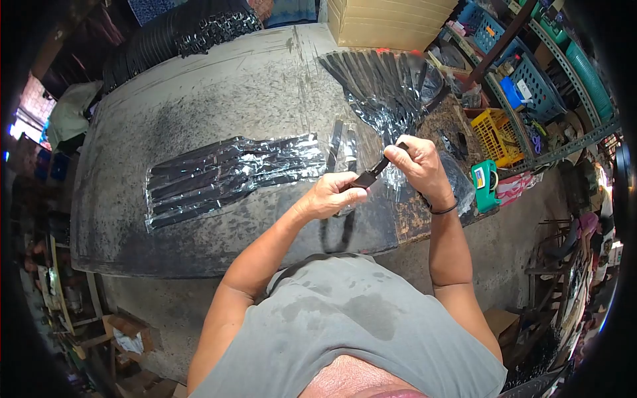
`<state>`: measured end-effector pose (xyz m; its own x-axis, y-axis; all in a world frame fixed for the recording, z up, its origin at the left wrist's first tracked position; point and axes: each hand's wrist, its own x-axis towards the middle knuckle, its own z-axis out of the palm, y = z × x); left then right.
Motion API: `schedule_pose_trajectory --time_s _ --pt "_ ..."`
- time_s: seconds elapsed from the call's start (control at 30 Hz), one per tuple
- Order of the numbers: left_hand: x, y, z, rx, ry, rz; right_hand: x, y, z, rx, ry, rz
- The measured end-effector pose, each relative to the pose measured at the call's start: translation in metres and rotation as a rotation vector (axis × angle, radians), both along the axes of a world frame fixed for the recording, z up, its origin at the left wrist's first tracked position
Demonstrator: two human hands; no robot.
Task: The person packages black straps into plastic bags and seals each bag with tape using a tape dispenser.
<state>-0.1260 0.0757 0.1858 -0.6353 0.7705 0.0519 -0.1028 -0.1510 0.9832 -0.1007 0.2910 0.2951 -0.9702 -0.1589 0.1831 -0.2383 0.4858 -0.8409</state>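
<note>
Both my hands are raised over the front part of the table, with a black strap (378, 170) stretched between them. My left hand (330, 196) is closed on its lower end, where a darker, wider block-like piece shows. The upper end is pinched in my right hand (419, 164), thumb on top. A dark loop (336, 232) hangs below my left hand. Left of my hands, black strips in clear plastic (225, 174) lie flat. Beyond my right hand is a fanned bundle of black strips (388, 86), partly in shiny plastic.
A green tape dispenser (486, 187) sits at the table's right edge. Behind it are a yellow basket (497, 138) and metal shelving with blue baskets (534, 83). A cardboard box (391, 25) and a big roll of black straps (172, 46) stand along the far edge.
</note>
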Motion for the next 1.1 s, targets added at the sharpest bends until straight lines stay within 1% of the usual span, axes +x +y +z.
schedule_pose_trajectory --time_s 0.03,0.07,0.1,0.13,0.2,0.27,0.37,0.47,0.5,0.57,0.6,0.67,0.7,0.73,0.8,0.83,0.87,0.9,0.93,1.0,1.07,1.1 --pt "0.002 0.001 0.005 -0.013 0.043 0.052 -0.002 -0.005 0.005 0.064 0.112 -0.044" --pt "0.003 0.003 0.008 -0.012 0.046 0.051 -0.004 -0.009 0.01 0.129 0.224 -0.089" --pt "0.004 0.006 0.01 0.007 0.023 0.078 -0.005 -0.011 0.016 0.177 0.246 -0.103" --pt "0.004 0.008 0.012 0.026 -0.001 0.105 -0.008 -0.012 0.015 0.178 0.249 -0.105" --pt "0.004 0.011 0.014 0.055 0.005 0.111 -0.013 -0.011 0.01 0.025 0.166 -0.09" --pt "0.006 0.013 0.025 0.098 -0.058 0.132 -0.015 -0.011 0.009 0.065 0.152 -0.085" --pt "0.005 0.018 0.028 0.128 -0.047 0.158 -0.015 -0.017 0.01 0.026 0.155 -0.105" --pt "0.002 0.024 0.026 0.184 -0.023 0.201 -0.013 -0.023 0.012 0.075 0.208 -0.126" --pt "0.001 0.025 0.029 0.183 -0.022 0.201 -0.013 -0.024 0.01 0.097 0.253 -0.111" --pt "0.001 0.026 0.038 0.24 -0.155 0.139 -0.013 -0.023 0.006 0.151 0.332 -0.05" --pt "-0.001 0.029 0.038 0.239 -0.155 0.142 -0.012 -0.024 0.004 0.15 0.332 -0.047" --pt "-0.005 0.033 0.036 0.287 -0.127 0.112 -0.006 -0.028 0.0 0.035 0.2 0.052" --pt "-0.004 0.031 0.043 0.275 -0.084 0.07 -0.004 -0.027 0.004 0.073 0.208 0.091" --pt "-0.004 0.029 0.041 0.274 -0.086 0.08 -0.001 -0.025 0.007 0.071 0.205 0.101" --pt "-0.003 0.024 0.035 0.318 -0.401 -0.162 0.007 -0.021 0.013 0.097 0.11 0.154" --pt "0.001 0.026 0.036 0.429 -0.36 -0.281 0.012 -0.02 0.018 0.151 0.238 0.158" --pt "0.004 0.025 0.036 0.475 -0.358 -0.324 0.017 -0.019 0.02 0.139 0.328 0.133" --pt "0.0 0.02 0.033 0.289 -0.28 -0.398 0.027 -0.019 0.032 0.133 0.391 0.095" --pt "-0.003 0.019 0.035 0.262 -0.022 -0.521 0.035 -0.017 0.041 0.079 0.444 0.084" --pt "0.006 0.018 0.04 0.004 0.12 -0.645 0.053 -0.012 0.065 0.083 0.539 0.045" --pt "0.013 0.027 0.031 -0.052 0.093 -0.757 0.067 -0.008 0.082 -0.082 0.605 -0.013" --pt "0.017 0.03 0.034 -0.025 -0.034 -0.842 0.069 -0.004 0.089 -0.089 0.667 -0.009"
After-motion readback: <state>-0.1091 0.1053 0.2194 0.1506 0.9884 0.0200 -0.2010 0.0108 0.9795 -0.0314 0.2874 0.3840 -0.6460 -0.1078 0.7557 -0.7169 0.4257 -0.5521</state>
